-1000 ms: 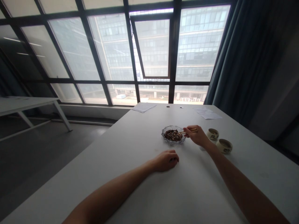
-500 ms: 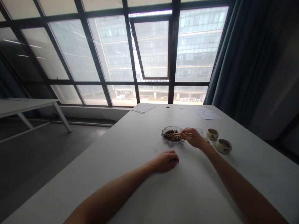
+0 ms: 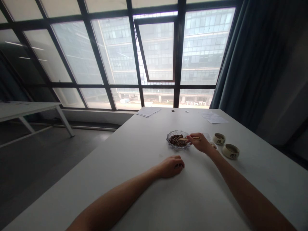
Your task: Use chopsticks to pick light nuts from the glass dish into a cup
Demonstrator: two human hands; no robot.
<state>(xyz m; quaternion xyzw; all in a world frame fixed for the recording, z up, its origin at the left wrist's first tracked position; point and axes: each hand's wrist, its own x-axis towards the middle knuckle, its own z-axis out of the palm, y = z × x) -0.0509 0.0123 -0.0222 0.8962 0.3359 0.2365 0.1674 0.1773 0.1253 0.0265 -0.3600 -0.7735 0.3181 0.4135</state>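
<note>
My right hand is closed around a pair of chopsticks, whose tips reach into a clear glass bowl. Inside the bowl lies a heap of small dark brown and pale pieces, too small to name. Nearer to me, my left hand rests on the table with its fingers curled in and nothing visible in them. A clear plastic container is partly hidden behind my right hand, with some pale things in its near part.
Two small cream cups with dark characters, a farther cup and a nearer cup, stand right of my right hand. Paper sheets lie at the white table's far left and far right. Beyond are windows and a dark curtain.
Inside the bowl, the chopstick tips have shifted slightly. My right hand has barely moved, and my left hand stays in place.
</note>
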